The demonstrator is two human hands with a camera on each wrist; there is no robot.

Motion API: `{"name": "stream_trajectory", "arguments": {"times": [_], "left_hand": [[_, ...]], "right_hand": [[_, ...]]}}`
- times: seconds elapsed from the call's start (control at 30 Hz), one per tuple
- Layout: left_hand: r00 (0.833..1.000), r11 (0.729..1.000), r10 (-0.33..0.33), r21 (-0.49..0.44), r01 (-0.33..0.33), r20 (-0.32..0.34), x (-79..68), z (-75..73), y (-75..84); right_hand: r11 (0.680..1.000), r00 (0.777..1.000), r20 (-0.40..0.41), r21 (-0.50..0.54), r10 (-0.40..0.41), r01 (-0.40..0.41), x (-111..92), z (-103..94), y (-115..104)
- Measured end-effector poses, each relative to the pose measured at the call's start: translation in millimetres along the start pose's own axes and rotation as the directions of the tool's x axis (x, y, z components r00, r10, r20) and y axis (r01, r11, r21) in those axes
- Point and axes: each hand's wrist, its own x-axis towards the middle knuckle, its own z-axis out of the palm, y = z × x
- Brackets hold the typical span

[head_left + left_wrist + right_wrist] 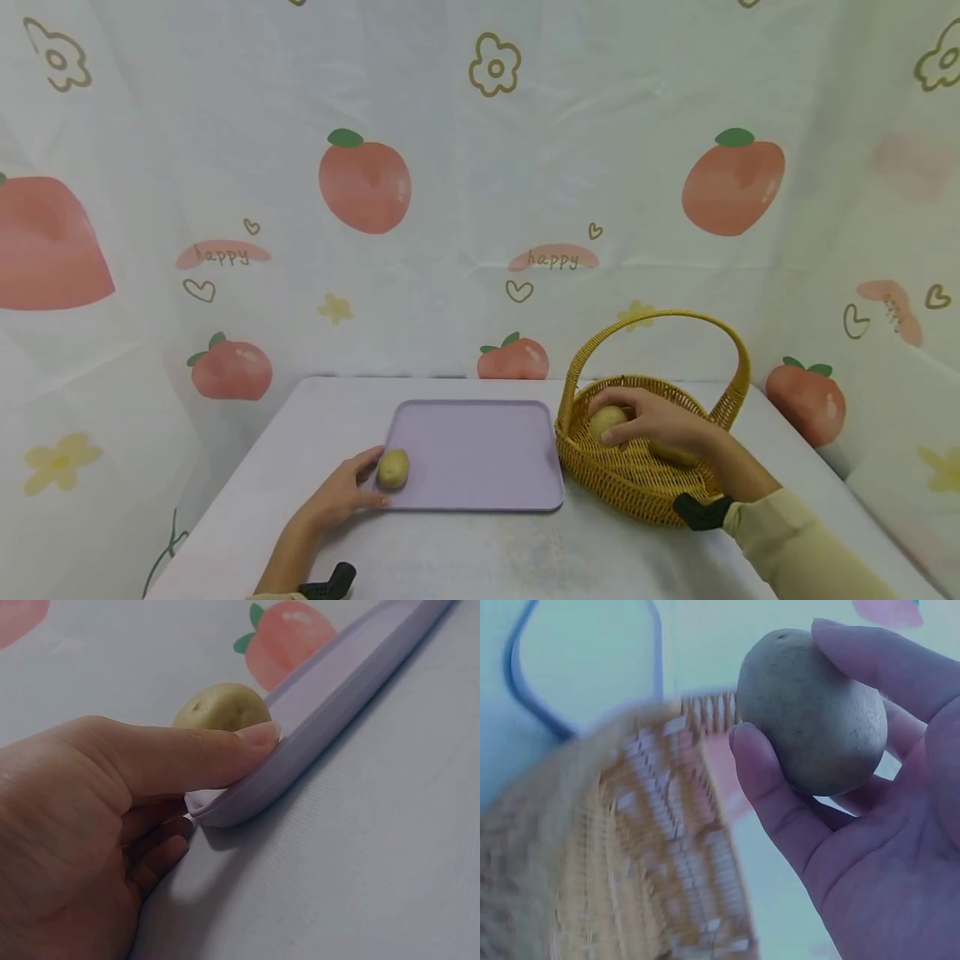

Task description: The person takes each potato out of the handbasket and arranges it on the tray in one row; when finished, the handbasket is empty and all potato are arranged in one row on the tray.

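Observation:
My right hand [652, 421] grips a potato [810, 712] between thumb and fingers, held above the wicker basket [622, 496]. Under that wrist, another potato [673, 452] lies in the basket, partly covered by the arm. At the near left corner of the lilac tray [480, 454], my left hand [347, 492] holds the edge. Its thumb lies along the rim in the left wrist view, with other fingers curled lower at the corner. A potato [393, 469] rests in the tray just inside that hand, half hidden behind the thumb in the left wrist view.
The basket's tall arched handle [660, 314] rises over its opening, and its left side stands close to the tray's right edge. A white table [442, 554] carries both. Behind hangs a white curtain [450, 317] printed with fruit. A thin cord [174, 537] hangs at the left.

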Motion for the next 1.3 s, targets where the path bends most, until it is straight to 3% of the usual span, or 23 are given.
{"name": "stream_trajectory", "arguments": {"times": [0.2, 0.47, 0.73, 0.97, 1.3], "left_hand": [[1.0, 1.0, -0.018, -0.001, 0.018, -0.007, -1.6, -0.6, -1.1], [1.0, 1.0, -0.019, 0.017, 0.019, -0.016, -0.2, -1.6, -7.0], [0.999, 0.999, -0.033, 0.003, 0.033, -0.001, -0.2, -1.0, -6.5], [1.0, 1.0, 0.002, 0.013, -0.003, 0.005, -1.2, -0.8, -5.2], [1.0, 1.0, 0.002, -0.022, -0.002, 0.011, 1.7, -1.8, -5.6]], "right_hand": [[0.996, 1.0, 0.014, -0.094, 0.003, -0.002, 15, 24.8, -27], [0.966, 0.995, 0.052, -0.24, -0.088, 0.098, 53, 72.1, -43], [0.952, 0.996, 0.044, -0.293, -0.074, 0.084, 91, 112.0, -30], [0.936, 0.997, 0.018, -0.343, -0.072, 0.074, 123, 144.3, -11], [0.929, 0.991, -0.135, -0.368, -0.011, -0.039, 158, 183.4, -4]]}}
